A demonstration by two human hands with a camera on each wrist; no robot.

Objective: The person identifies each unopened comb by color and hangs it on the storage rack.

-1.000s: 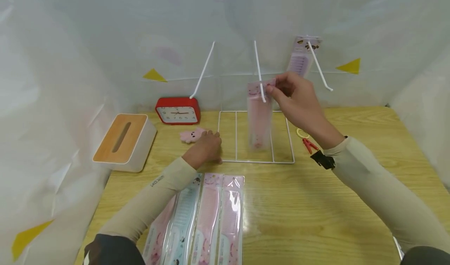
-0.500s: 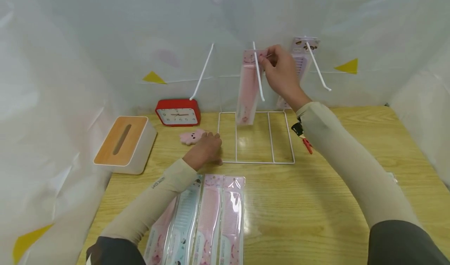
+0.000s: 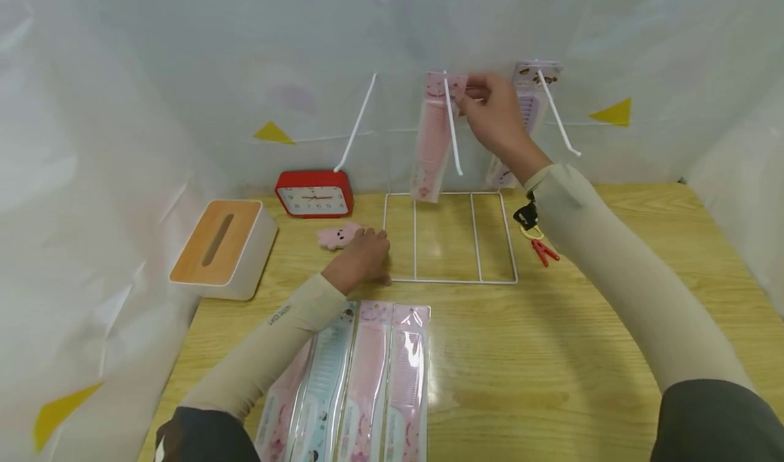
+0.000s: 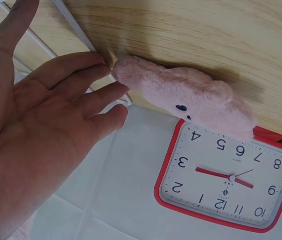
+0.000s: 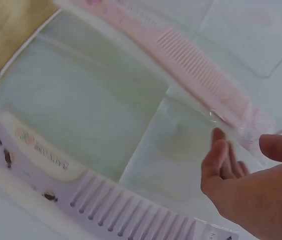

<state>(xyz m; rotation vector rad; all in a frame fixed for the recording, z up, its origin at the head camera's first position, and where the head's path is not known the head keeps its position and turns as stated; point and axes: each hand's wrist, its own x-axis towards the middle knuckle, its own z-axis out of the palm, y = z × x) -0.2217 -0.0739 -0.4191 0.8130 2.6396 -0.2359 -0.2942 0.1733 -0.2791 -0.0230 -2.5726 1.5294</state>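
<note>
We raise our right hand (image 3: 490, 111) to the top of a pink comb pack (image 3: 433, 135), which hangs on the middle hook (image 3: 452, 125) of a white wire rack (image 3: 450, 237) at the far edge of the table (image 3: 551, 353). In the right wrist view the fingers (image 5: 220, 165) are loosely curled just beside the pack's top corner. We cannot tell whether they pinch it or merely touch it.

Our left hand (image 3: 361, 261) rests with fingers relaxed and spread on the near left corner of the rack's base. Its fingertips (image 4: 108, 95) touch a pink plush toy (image 3: 338, 235).

We judge that the pack could slide down the sloping hook and drop if its hole is not fully seated. A tug from the right hand could also tip the light rack, though the left hand steadies it. The sleeve passes close to a purple comb pack (image 3: 523, 118) on the right hook and could knock it.

The hole in the pink pack is too small to make out. Our right arm covers part of the purple pack and the items near a red clip (image 3: 544, 251). Four more packs (image 3: 358, 380) at the near edge are cut off by the frame and partly covered by the left arm. A red clock (image 3: 315, 193) and a tissue box (image 3: 223, 248) sit toward the far left corner.
</note>
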